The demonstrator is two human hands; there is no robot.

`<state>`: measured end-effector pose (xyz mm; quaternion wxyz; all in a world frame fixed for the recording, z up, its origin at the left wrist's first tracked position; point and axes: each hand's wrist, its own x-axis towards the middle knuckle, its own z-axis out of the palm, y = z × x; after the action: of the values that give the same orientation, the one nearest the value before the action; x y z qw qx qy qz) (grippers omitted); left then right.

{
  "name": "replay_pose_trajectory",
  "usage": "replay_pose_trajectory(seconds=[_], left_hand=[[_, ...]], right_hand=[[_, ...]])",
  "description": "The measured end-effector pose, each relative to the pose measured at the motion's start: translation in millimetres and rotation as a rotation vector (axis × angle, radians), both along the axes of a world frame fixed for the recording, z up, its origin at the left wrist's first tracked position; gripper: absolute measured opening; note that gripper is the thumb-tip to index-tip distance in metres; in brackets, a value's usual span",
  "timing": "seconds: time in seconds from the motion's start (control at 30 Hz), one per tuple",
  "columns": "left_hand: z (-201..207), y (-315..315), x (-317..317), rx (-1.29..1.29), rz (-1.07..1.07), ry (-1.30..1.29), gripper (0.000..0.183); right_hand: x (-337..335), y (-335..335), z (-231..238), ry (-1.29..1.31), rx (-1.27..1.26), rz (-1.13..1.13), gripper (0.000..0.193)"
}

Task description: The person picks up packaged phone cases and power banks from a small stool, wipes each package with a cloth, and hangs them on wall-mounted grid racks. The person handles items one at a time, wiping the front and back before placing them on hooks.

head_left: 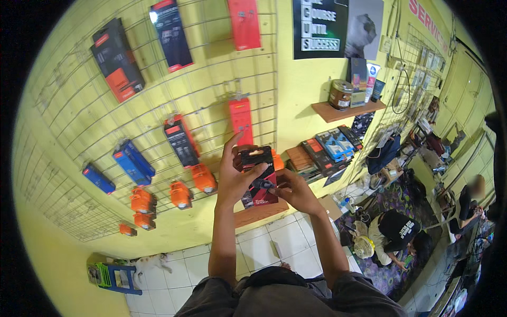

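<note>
A black and red hang-tab box (260,156) is held upright before me, facing the wall rack. My left hand (236,173) grips its left side, thumb across the front and fingers behind. My right hand (297,191) is closed at the lower right side, fingertips at a small dark piece (262,183) on the box front. Whether that piece is loose or part of the packaging, I cannot tell. Just behind the box hangs a red package (241,117) on the wire rack (211,74).
Black packages (181,141), blue boxes (132,162) and orange items (180,194) hang on the rack. A wooden shelf (348,109) holds a jar (340,95) and tubes. Stacked boxes (330,150) lie below it. Two people are at right, one bending (398,227). A blue stool (124,279) stands lower left.
</note>
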<state>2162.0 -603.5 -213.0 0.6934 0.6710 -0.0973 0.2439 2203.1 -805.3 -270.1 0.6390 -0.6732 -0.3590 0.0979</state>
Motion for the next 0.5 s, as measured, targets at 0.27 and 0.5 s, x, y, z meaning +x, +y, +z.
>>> replay_pose_trajectory(seconds=[0.27, 0.5], left_hand=[[-17, 104, -111, -0.065, 0.013, 0.030, 0.055], [23, 202, -184, -0.039, 0.133, -0.093, 0.036]], right_hand=[[-75, 117, 30, 0.070, 0.174, 0.000, 0.036], [-142, 226, 75, -0.111, 0.270, -0.021, 0.072]])
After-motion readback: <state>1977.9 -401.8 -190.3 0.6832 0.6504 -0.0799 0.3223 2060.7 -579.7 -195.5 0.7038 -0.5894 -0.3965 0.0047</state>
